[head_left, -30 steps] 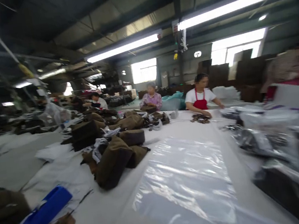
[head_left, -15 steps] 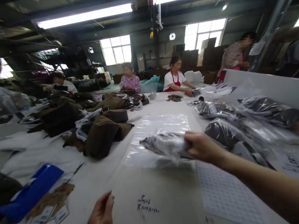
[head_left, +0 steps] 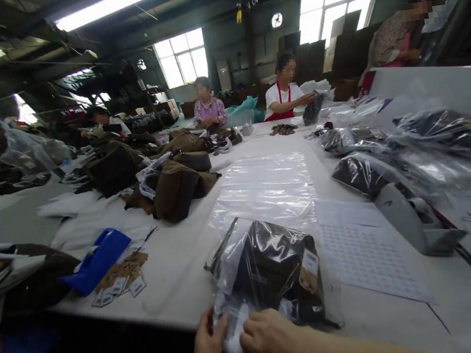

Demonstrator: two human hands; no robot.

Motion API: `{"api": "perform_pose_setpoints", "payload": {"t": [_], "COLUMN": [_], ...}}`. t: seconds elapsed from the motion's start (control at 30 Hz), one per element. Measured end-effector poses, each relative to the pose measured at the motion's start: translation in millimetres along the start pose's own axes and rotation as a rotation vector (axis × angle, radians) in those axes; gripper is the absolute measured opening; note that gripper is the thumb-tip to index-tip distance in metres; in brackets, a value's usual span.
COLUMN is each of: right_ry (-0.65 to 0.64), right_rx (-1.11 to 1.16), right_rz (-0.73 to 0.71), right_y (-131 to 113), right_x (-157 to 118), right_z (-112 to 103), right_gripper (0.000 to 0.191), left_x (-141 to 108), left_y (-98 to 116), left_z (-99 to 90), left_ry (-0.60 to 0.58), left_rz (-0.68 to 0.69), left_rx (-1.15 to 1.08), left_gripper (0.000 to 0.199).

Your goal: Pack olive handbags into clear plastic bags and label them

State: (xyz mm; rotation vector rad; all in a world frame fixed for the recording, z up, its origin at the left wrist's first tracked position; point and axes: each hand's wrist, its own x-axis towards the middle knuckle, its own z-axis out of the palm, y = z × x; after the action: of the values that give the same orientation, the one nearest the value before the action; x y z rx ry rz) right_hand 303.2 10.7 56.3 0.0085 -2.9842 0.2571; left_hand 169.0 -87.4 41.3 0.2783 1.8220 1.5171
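Note:
A dark bag in a clear plastic bag [head_left: 269,265] lies at the table's near edge, with a barcode tag [head_left: 309,262] and a brown tag showing through. My left hand [head_left: 208,341] grips the lower left edge of the plastic between thumb and fingers. Close beside it, my right hand [head_left: 270,335] is closed on the same plastic, fingers curled. Behind the bag, a stack of flat clear plastic bags [head_left: 262,181] is spread on the table.
Brown bags [head_left: 176,190] pile up at left, near a blue tape dispenser [head_left: 98,260] and tags [head_left: 117,286]. A printed sheet [head_left: 369,251], grey dispenser [head_left: 417,221] and wrapped bags [head_left: 361,170] are at right. Several people [head_left: 283,96] work beyond; an arm shows at far left.
The wrapped bag has come nearer and now lies at the table edge. My left hand, bare before, has taken hold of its plastic. The view has shifted, and a person across lifts a dark item.

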Motion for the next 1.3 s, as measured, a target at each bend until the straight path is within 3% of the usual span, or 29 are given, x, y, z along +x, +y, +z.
{"api": "perform_pose_setpoints", "payload": {"t": [0.1, 0.13, 0.17, 0.27, 0.33, 0.4, 0.5, 0.57, 0.63, 0.73, 0.8, 0.9, 0.97, 1.03, 1.13, 1.2, 1.3], "right_ry": [0.005, 0.024, 0.045, 0.073, 0.063, 0.049, 0.046, 0.035, 0.009, 0.011, 0.130, 0.482, 0.722, 0.848, 0.770, 0.671, 0.707], "right_rx": [-0.080, -0.105, -0.128, -0.183, -0.232, -0.282, -0.315, -0.287, -0.217, 0.043, 0.309, 0.520, 0.470, 0.357, 0.182, 0.136, 0.267], "right_rz": [-0.074, -0.068, -0.053, -0.020, 0.018, 0.069, 0.139, 0.170, 0.182, 0.210, 0.346, 0.892, 1.309, 1.572, 1.729, 1.788, 1.874], "right_y": [8, 12, 14, 16, 13, 8, 0, 2, 10, 33, 53, 98, 134, 172, 217, 237, 251], "right_x": [-46, -63, -78, -110, -119, -123, -126, -127, -131, -146, -164, -201, -227, -252, -277, -285, -292], "right_z": [21, 26, 29, 32, 38, 56, 95, 116, 120, 85, 44, -8, -23, -23, -11, -5, -2], "right_gripper": [0.016, 0.018, 0.019, 0.015, 0.014, 0.016, 0.020, 0.018, 0.018, 0.018, 0.015, 0.016, 0.019, 0.025, 0.042, 0.052, 0.060], "left_x": [-5, -10, -16, -20, -7, 12, 36, 46, 54, 62, 65, 67, 74, 89, 121, 141, 161], "left_y": [-19, -18, -14, 15, 34, 42, 35, 28, 25, 34, 49, 85, 108, 121, 109, 87, 62], "left_z": [-14.5, -17.1, -17.7, -2.2, 23.0, 52.7, 85.2, 92.1, 90.5, 87.6, 94.9, 134.3, 184.6, 249.8, 348.4, 394.9, 424.4], "left_ry": [-0.278, -0.321, -0.303, -0.162, -0.264, -0.401, -0.507, -0.549, -0.571, -0.584, -0.613, -0.720, -0.778, -0.790, -0.684, -0.674, -0.768], "left_rz": [0.110, 0.212, 0.371, 1.050, 1.391, 1.566, 1.671, 1.698, 1.739, 1.794, 1.797, 1.598, 1.252, 0.781, 0.025, -0.252, -0.490], "left_rx": [0.343, 0.479, 0.608, 0.872, 1.023, 1.150, 1.229, 1.261, 1.269, 1.241, 1.148, 0.902, 0.765, 0.677, 0.507, 0.516, 0.546], "left_gripper": [0.041, 0.030, 0.022, 0.018, 0.042, 0.049, 0.041, 0.043, 0.048, 0.047, 0.040, 0.031, 0.027, 0.026, 0.034, 0.032, 0.027]}}
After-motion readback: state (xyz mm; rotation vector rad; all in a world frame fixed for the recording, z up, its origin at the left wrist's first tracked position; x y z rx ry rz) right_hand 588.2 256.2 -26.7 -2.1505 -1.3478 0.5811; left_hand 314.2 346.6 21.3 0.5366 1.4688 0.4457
